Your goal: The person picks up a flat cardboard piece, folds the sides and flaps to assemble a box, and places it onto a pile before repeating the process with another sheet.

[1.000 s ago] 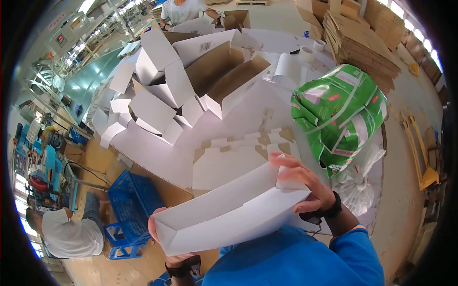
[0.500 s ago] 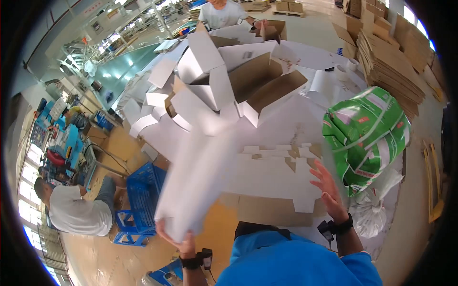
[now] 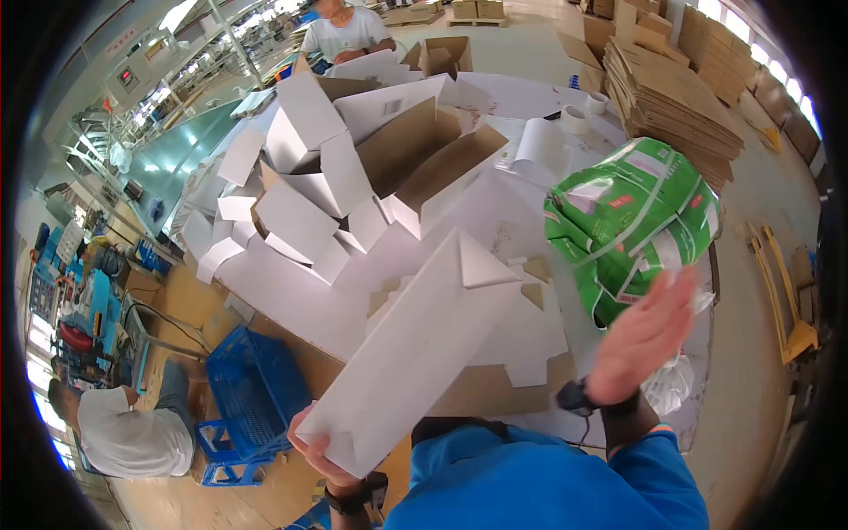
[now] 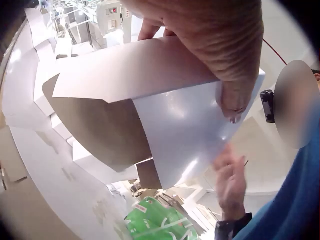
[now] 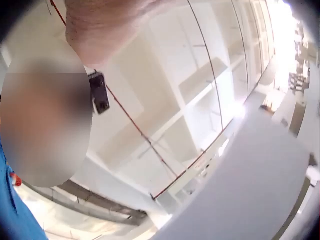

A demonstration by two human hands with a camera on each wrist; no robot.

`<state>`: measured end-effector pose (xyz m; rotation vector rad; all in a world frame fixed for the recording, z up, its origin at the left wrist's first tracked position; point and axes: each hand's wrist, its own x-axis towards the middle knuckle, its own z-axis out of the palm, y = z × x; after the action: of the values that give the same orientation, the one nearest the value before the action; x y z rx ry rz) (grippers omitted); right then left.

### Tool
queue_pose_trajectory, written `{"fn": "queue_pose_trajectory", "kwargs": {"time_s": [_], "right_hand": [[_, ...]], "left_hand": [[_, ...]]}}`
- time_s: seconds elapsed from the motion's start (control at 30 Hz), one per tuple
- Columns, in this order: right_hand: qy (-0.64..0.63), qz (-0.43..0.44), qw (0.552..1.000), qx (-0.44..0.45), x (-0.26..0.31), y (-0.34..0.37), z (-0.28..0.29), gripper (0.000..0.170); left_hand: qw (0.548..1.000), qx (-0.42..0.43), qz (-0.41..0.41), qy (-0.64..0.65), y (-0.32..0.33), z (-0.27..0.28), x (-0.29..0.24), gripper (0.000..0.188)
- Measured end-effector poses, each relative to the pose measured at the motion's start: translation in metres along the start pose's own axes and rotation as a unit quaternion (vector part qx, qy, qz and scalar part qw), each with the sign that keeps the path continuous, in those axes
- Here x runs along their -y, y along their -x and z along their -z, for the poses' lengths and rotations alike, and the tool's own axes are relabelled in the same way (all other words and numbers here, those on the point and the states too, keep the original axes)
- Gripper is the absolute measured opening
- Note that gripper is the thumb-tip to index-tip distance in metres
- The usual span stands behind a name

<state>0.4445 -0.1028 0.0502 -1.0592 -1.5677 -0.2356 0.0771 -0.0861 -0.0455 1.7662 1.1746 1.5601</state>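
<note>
A long white box [image 3: 415, 353] slants upward to the right in front of the blue shirt. At its lower end the left hand [image 3: 325, 449] grips it, fingers along one side. In the left wrist view that hand's thumb [image 4: 232, 102] presses the box [image 4: 185, 130], whose brown inner side shows at the left. The right hand [image 3: 643, 336], blurred, is raised to the right of the box, fingers extended and touching nothing, before the green bag [image 3: 636, 221]. In the right wrist view only part of the right hand [image 5: 105, 30] shows, apart from the box [image 5: 240, 175].
Flat white and brown cardboard [image 3: 521, 340] lies on the table beneath the box. Folded white boxes [image 3: 305, 221] are heaped at the back left. Tape rolls [image 3: 574, 120] stand at the back right. A blue crate [image 3: 252, 380] is left of the table; two other people are in view.
The box went from lying across both hands to standing slanted in the left hand, its closed outer side now toward the head camera. The right hand let go and has risen.
</note>
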Motion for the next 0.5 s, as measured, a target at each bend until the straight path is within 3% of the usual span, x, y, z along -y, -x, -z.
{"fn": "queue_pose_trajectory", "kwargs": {"time_s": [0.03, 0.07, 0.13, 0.17, 0.2, 0.23, 0.3, 0.4, 0.5], "right_hand": [[-0.015, 0.018, 0.978, 0.208, 0.009, -0.006, -0.011, 0.075], [-0.031, 0.034, 0.912, 0.407, 0.014, -0.01, -0.015, 0.071], [0.002, 0.065, 0.93, 0.363, 0.015, -0.015, -0.011, 0.069], [0.015, 0.085, 0.935, 0.344, 0.015, -0.02, -0.009, 0.068], [-0.005, 0.052, 0.965, 0.256, 0.016, -0.019, 0.003, 0.064], [-0.03, 0.022, 0.986, 0.164, 0.017, -0.018, 0.016, 0.061], [-0.071, 0.047, 0.996, -0.001, 0.005, -0.022, 0.019, 0.056], [-0.022, -0.066, 0.992, 0.103, 0.003, -0.016, 0.006, 0.05], [0.031, -0.034, 0.992, 0.115, 0.003, -0.009, 0.004, 0.049]], "left_hand": [[0.998, -0.009, 0.043, 0.04, 0.004, -0.003, 0.003, 0.09], [0.993, -0.027, 0.082, 0.077, 0.009, -0.005, 0.007, 0.089], [1.0, 0.0, 0.007, 0.024, -0.002, -0.005, 0.004, 0.089], [0.992, 0.036, -0.102, -0.067, -0.011, -0.004, 0.0, 0.089], [0.963, 0.073, -0.2, -0.162, -0.013, -0.001, -0.005, 0.089], [0.975, 0.066, -0.173, -0.124, -0.009, 0.001, -0.008, 0.089], [0.989, 0.044, -0.134, -0.035, -0.011, -0.005, -0.008, 0.089], [0.991, 0.029, -0.129, -0.018, -0.012, -0.008, -0.01, 0.09], [0.988, 0.035, -0.143, -0.039, -0.009, -0.002, -0.006, 0.09]]}}
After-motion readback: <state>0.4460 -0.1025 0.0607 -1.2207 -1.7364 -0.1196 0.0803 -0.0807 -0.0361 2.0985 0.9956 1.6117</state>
